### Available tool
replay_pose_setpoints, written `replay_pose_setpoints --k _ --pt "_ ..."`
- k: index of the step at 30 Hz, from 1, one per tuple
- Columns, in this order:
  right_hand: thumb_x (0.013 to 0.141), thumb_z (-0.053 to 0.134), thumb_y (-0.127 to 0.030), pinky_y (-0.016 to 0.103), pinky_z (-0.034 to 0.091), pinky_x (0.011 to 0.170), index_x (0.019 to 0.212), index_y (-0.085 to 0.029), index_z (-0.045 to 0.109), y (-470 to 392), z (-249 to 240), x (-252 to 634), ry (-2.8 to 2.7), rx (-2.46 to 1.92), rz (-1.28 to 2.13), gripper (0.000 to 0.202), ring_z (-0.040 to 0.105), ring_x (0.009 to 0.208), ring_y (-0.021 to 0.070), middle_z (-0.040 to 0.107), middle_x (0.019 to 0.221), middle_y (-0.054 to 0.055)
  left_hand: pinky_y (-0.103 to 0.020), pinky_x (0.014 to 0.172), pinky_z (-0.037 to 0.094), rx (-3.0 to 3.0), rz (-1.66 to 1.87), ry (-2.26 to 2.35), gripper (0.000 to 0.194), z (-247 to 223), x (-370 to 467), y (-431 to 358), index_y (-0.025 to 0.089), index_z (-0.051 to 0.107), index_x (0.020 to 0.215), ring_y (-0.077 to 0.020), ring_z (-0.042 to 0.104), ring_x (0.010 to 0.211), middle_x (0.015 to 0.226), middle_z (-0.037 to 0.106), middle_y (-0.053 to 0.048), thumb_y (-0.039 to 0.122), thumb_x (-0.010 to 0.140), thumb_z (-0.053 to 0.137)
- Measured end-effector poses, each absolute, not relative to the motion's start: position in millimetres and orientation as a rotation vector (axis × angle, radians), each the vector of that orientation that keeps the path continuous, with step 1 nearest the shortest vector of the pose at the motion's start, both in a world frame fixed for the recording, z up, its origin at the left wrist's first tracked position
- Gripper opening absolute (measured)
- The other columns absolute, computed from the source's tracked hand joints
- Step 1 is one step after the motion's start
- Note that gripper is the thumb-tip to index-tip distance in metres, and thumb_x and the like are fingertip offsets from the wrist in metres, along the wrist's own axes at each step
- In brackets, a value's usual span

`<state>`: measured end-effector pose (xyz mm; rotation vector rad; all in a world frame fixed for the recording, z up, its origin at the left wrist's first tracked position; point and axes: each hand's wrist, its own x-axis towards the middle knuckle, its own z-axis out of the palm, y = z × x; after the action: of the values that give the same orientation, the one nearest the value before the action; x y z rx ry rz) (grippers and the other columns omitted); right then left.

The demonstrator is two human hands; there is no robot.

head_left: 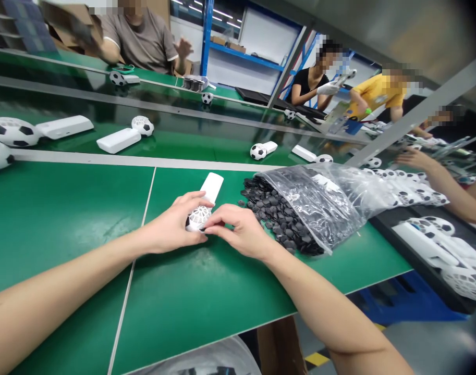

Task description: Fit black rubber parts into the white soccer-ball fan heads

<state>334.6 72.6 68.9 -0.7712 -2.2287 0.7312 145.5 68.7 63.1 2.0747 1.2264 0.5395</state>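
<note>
My left hand (179, 221) is wrapped around the round head of a white handheld device (212, 187), whose white handle points away from me over the green table. The head is a soccer-ball-like shell (199, 216) with an open white lattice. At its right side, the thumb and forefinger of my right hand (240, 229) pinch a small black piece against the shell. Just right of that hand, many loose black pieces (284, 219) spill from a clear plastic bag (331, 200) lying on the table.
Beyond the white rail (116, 159), several soccer-ball devices (120, 139) lie on the green conveyor. A black tray (429, 250) holding white lattice parts is at the right, beside a co-worker's arm (444, 177). Another person (138, 39) sits across the line. A slanted metal post (410, 122) stands at upper right.
</note>
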Motion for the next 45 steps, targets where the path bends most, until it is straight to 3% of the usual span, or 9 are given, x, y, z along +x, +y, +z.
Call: replay_pose_setpoints --k 4,10,17,22,25,31,37,42,45 --pt "0.081 0.057 -0.016 0.026 0.045 0.074 0.078 -0.019 0.062 73 66 331 -2.211 -0.766 0.743 0.007 0.058 0.076 0.0132 0.064 0.078 0.0 -0.045 0.106 0.023 2.065 0.553 1.202 0.057 62 145 68 0.027 0.044 0.118 -0.0292 0.022 0.131 0.142 0.025 -0.005 0.041 0.066 0.064" --pt "0.076 0.062 -0.017 0.024 0.044 0.065 0.073 -0.018 0.054 73 60 328 -2.036 -0.873 0.927 0.008 0.051 0.066 0.0106 0.054 0.073 -0.002 -0.04 0.099 0.031 2.026 0.562 1.16 0.044 67 147 70 0.024 0.047 0.112 -0.0247 0.038 0.116 0.117 0.047 -0.004 0.035 0.071 0.058" --pt "0.074 0.064 -0.03 0.021 0.041 0.056 0.071 -0.018 0.05 84 53 327 -1.912 -0.973 1.179 0.018 0.046 0.058 0.0089 0.051 0.066 -0.004 -0.043 0.098 0.03 1.944 0.609 1.16 0.045 67 148 70 0.024 0.046 0.113 -0.0252 0.04 0.112 0.113 0.047 -0.004 0.034 0.07 0.058" --pt "0.083 0.051 -0.028 0.023 0.044 0.064 0.08 -0.017 0.059 121 56 365 -1.973 -1.399 0.522 0.014 0.055 0.066 0.0112 0.061 0.074 0.0 -0.043 0.09 0.038 1.912 0.561 1.279 0.051 68 148 70 0.025 0.048 0.111 -0.0263 0.047 0.103 0.113 0.044 -0.005 0.045 0.067 0.063" --pt "0.081 0.054 -0.023 0.026 0.045 0.069 0.083 -0.018 0.064 134 55 384 -2.112 -1.627 0.225 0.011 0.057 0.07 0.0139 0.065 0.081 0.002 -0.043 0.095 0.036 1.932 0.636 1.304 0.045 65 150 70 0.025 0.051 0.105 -0.0262 0.045 0.108 0.113 0.042 -0.005 0.048 0.068 0.062" --pt "0.08 0.056 -0.02 0.033 0.043 0.076 0.08 -0.018 0.068 122 57 373 -2.376 -1.683 0.059 0.012 0.057 0.088 0.0241 0.066 0.087 0.01 -0.044 0.093 0.038 1.882 0.532 1.464 0.062 67 147 72 0.022 0.047 0.112 -0.0279 0.047 0.104 0.111 0.039 -0.006 0.051 0.06 0.065" --pt "0.079 0.043 -0.004 0.036 0.043 0.07 0.081 -0.01 0.064 114 58 364 -2.43 -1.737 -0.139 0.022 0.058 0.083 0.0291 0.063 0.084 0.018 -0.035 0.077 0.047 1.844 0.407 1.313 0.054 87 131 79 0.024 0.046 0.117 -0.0231 0.055 0.092 0.113 0.047 -0.006 0.035 0.066 0.061" --pt "0.08 0.037 0.001 0.036 0.044 0.073 0.103 -0.007 0.058 119 61 376 -2.274 -1.739 -0.145 0.032 0.059 0.086 0.0269 0.061 0.095 0.018 -0.037 0.08 0.045 1.805 0.474 1.323 0.056 86 130 79 0.022 0.044 0.117 -0.0235 0.053 0.096 0.115 0.049 -0.007 0.036 0.066 0.062" --pt "0.083 0.046 -0.008 0.032 0.046 0.077 0.097 -0.013 0.059 116 66 375 -2.104 -1.486 0.132 0.019 0.059 0.084 0.0206 0.062 0.093 0.01 -0.037 0.079 0.044 1.845 0.498 1.322 0.05 82 132 77 0.022 0.046 0.114 -0.0227 0.053 0.093 0.113 0.048 -0.007 0.036 0.067 0.06"
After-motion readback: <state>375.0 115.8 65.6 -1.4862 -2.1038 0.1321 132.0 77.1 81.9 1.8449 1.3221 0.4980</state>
